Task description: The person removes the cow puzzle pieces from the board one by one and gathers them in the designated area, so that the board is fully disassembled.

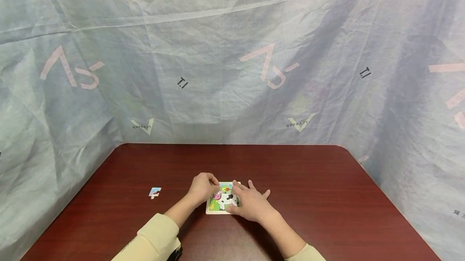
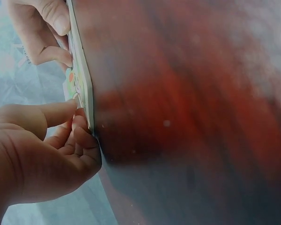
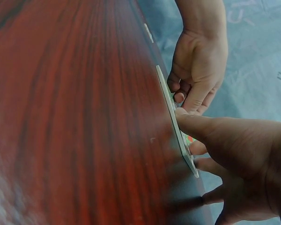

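Note:
A small square jigsaw puzzle (image 1: 226, 200) with a cow picture and a pale frame lies flat on the table. At its upper left corner, my left hand (image 1: 203, 188) pinches a puzzle piece (image 2: 77, 96) between thumb and forefinger; most of the piece is hidden. My right hand (image 1: 251, 203) rests on the puzzle's right side with its fingers spread, the thumb near the lower edge and the other fingers toward the upper right. In the right wrist view, the right thumb (image 3: 189, 121) touches the puzzle frame (image 3: 174, 115).
A loose puzzle piece (image 1: 154, 192) lies to the left of the left forearm. The dark red wooden table (image 1: 308, 188) has rounded far corners. Grey printed cloth (image 1: 218, 103) hangs behind it and along both sides.

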Tool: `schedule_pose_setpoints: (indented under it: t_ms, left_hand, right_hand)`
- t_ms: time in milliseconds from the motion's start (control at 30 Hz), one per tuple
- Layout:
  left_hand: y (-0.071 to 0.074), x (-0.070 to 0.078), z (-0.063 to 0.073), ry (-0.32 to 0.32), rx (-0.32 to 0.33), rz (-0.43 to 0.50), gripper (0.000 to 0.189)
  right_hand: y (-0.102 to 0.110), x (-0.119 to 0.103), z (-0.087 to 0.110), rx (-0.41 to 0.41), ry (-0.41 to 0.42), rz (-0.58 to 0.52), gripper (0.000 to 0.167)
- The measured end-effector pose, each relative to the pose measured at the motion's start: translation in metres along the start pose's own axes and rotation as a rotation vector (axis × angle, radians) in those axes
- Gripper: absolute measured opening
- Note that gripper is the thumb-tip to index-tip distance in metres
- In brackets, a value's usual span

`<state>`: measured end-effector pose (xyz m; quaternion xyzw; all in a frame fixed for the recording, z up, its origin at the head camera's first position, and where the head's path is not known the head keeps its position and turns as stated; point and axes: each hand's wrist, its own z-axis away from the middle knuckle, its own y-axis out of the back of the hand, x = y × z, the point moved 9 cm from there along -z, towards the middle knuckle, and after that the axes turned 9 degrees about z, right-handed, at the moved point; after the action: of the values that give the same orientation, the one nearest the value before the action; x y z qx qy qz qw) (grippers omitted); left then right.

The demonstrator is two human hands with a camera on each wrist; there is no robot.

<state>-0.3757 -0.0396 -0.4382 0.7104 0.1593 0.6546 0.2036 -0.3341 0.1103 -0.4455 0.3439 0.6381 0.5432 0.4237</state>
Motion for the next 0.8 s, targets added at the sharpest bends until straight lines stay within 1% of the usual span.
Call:
schedule_pose_setpoints:
  t_ms: [167,367,533,800]
  left_hand:
    - [0.0017,-0.0007,0.0002,0.004,0.002,0.011,0.011]
    - [0.0019,0.0004,0.0005,0.004,-0.006,0.045,0.011]
    - [0.0012,0.002,0.0003,-0.01,-0.018,0.056,0.006]
    - [0.0,0.0001,0.0011,0.007,-0.037,0.081,0.005]
  right_hand:
    - [-0.0006,-0.0005,0.0005,-0.001,0.006,0.0,0.043]
    - [0.0005,0.0002,0.0003,0.0,0.007,0.005,0.047]
    - [0.0002,0.0007,0.0012,-0.002,0.003,-0.007,0.047]
    - [0.0032,-0.0014,0.0013,-0.001,0.01,-0.01,0.045]
